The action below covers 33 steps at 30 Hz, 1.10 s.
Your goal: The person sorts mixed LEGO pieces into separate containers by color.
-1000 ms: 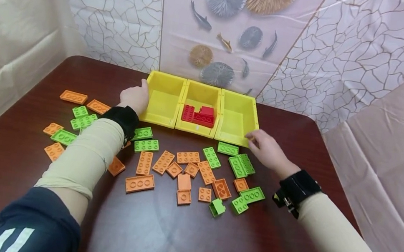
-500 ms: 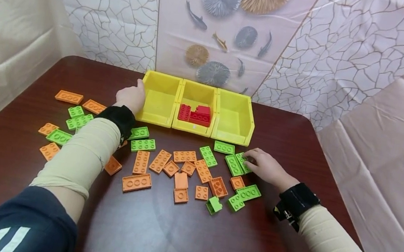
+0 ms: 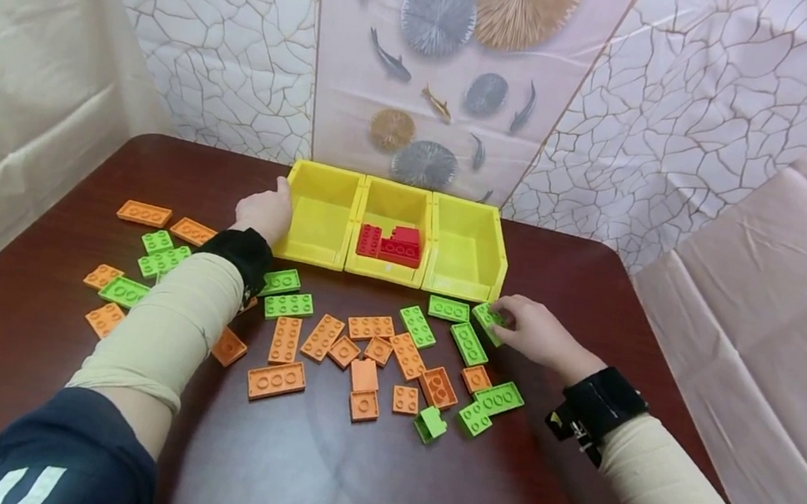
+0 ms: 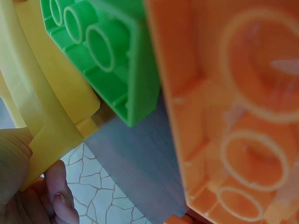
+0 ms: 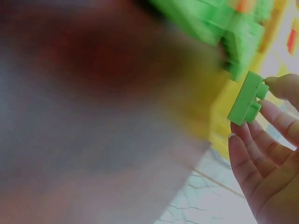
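Observation:
My left hand (image 3: 267, 210) grips the left wall of the yellow three-part bin (image 3: 350, 266). In the left wrist view the thumb and curled fingers (image 4: 60, 200) lie on either side of the bin's yellow edge (image 4: 51, 140). My right hand (image 3: 533, 331) holds a green toy brick (image 3: 487, 319) by its end, just in front of the bin's right compartment. From the right wrist, the green brick (image 5: 246, 98) shows its studs towards the fingertips. Red bricks (image 3: 393, 244) lie in the middle compartment.
Several orange bricks (image 3: 371, 328) lie scattered across the dark table (image 3: 287, 465). Another green brick (image 3: 468, 344) lies near my right hand, with more green bricks (image 3: 164, 260) beside my left forearm. A patterned cloth (image 3: 432, 79) hangs behind the bin.
My right hand has come down from the bin's right edge to the green bricks and taken one, lifting it away from its neighbour. My left hand stays on the bin.

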Each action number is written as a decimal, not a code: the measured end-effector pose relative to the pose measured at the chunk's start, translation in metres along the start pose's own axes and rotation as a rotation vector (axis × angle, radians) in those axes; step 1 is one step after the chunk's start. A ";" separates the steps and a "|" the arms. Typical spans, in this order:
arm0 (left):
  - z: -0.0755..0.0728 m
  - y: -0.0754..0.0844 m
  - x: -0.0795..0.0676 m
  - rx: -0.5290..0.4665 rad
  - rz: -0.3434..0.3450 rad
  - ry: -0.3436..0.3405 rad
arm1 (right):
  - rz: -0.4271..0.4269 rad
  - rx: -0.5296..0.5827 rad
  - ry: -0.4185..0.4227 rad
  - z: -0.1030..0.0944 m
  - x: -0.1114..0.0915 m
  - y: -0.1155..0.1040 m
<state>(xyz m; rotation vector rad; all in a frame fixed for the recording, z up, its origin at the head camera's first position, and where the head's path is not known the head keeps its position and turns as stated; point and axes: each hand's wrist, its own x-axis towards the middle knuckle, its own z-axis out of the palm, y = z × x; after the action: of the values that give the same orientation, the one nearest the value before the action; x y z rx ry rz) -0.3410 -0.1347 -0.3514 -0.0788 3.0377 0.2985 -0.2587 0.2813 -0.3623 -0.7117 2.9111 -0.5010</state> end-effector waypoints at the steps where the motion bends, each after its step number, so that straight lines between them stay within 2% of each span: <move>1: 0.001 0.000 0.000 0.003 -0.001 0.000 | -0.008 0.007 0.010 -0.003 0.002 -0.001; 6: 0.001 -0.002 0.000 0.010 -0.009 0.006 | -0.031 -0.002 0.039 -0.017 0.018 -0.008; 10: 0.000 -0.001 0.000 0.010 -0.014 0.008 | -0.039 -0.060 0.037 -0.022 0.038 -0.018; 18: 0.002 -0.002 0.003 0.013 -0.007 0.004 | -0.119 -0.189 0.016 -0.016 0.086 -0.033; 24: 0.005 -0.002 0.004 0.020 0.003 -0.005 | -0.145 -0.114 -0.088 -0.005 0.106 -0.029; 29: 0.005 0.000 0.003 0.024 0.001 -0.005 | -0.116 -0.028 -0.164 -0.002 0.112 -0.025; 33: 0.005 0.000 0.003 0.029 -0.011 0.006 | -0.068 -0.002 -0.217 -0.001 0.115 -0.023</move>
<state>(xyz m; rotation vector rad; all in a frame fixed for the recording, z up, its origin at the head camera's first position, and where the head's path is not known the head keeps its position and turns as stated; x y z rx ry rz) -0.3433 -0.1342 -0.3568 -0.0938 3.0452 0.2532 -0.3509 0.2092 -0.3563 -0.8129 2.6936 -0.4001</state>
